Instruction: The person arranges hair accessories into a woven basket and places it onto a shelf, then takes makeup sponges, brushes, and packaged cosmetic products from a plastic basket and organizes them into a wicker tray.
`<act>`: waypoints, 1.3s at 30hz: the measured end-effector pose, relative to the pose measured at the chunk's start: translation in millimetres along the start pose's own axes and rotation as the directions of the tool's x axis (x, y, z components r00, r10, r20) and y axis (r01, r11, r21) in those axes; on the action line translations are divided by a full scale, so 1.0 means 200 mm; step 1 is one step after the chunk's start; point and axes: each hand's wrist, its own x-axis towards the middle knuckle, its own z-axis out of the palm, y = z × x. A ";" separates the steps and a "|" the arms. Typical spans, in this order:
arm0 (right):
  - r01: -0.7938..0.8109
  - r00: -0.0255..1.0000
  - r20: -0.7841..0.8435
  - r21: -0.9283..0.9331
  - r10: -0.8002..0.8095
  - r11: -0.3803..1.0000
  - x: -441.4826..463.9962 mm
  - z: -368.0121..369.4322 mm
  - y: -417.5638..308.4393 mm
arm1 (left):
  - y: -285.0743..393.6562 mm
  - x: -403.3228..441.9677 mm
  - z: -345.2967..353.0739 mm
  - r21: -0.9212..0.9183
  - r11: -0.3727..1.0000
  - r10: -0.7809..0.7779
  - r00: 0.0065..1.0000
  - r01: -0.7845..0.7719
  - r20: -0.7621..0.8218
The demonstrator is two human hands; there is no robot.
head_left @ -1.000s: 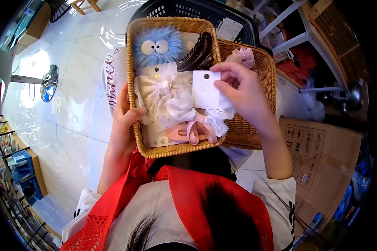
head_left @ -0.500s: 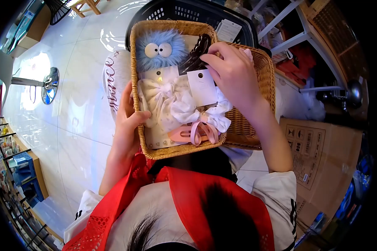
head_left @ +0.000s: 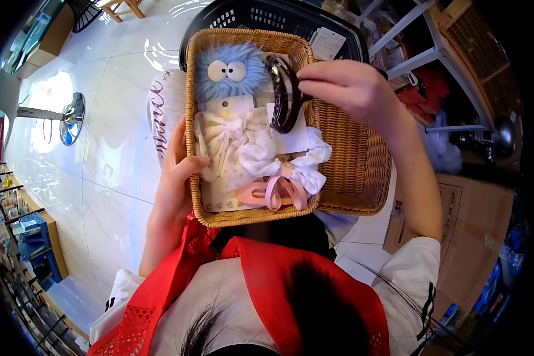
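Right hand [head_left: 356, 89] pinches edge of dark hair clip [head_left: 292, 98], over wicker basket [head_left: 191, 77]. Clip looks light, stiff, likely slippery; mid-body hold judged soundest. Left hand [head_left: 181, 166] clasps basket side.

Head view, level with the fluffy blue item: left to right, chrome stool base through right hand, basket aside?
Chrome stool base → white item with lettering → fluffy blue item → dark hair clip → right hand.
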 end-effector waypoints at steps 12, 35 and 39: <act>-0.189 0.965 0.163 -0.106 0.205 0.976 -0.01 0.06 -0.05 | -0.03 0.01 -0.02 0.026 1.000 0.002 1.000 -0.002 -0.009; -0.359 0.923 0.126 -0.052 0.363 0.932 0.07 0.00 -0.43 | -0.02 0.03 -0.01 -0.029 0.999 0.032 0.999 -0.032 0.019; -0.338 0.905 0.238 -0.098 0.352 0.936 0.03 0.05 -0.48 | -0.01 0.04 0.01 -0.026 1.000 0.009 1.000 -0.008 0.029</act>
